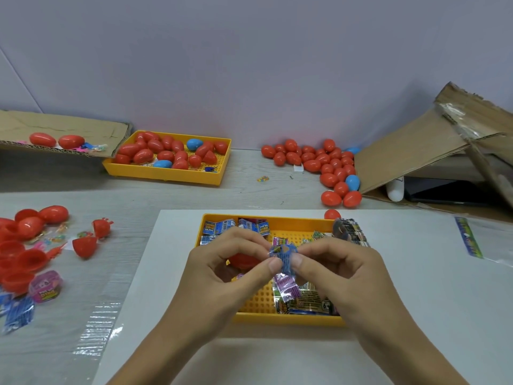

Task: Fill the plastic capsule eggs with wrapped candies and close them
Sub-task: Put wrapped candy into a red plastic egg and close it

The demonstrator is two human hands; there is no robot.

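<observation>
Both hands meet above the near yellow tray (288, 319). My left hand (222, 266) and my right hand (337, 269) pinch one blue wrapped candy (286, 258) between thumbs and forefingers. A red egg half (243, 261) lies in the tray under my left fingers, partly hidden. More wrapped candies (302, 300) lie loose in the tray, others (236, 226) along its far side.
Open red egg halves (19, 251) and candy packets lie at the left. A second yellow tray (166, 176) of red and blue eggs stands at the back. A heap of closed eggs (324, 165) lies beside a torn cardboard box (416, 151) on the right.
</observation>
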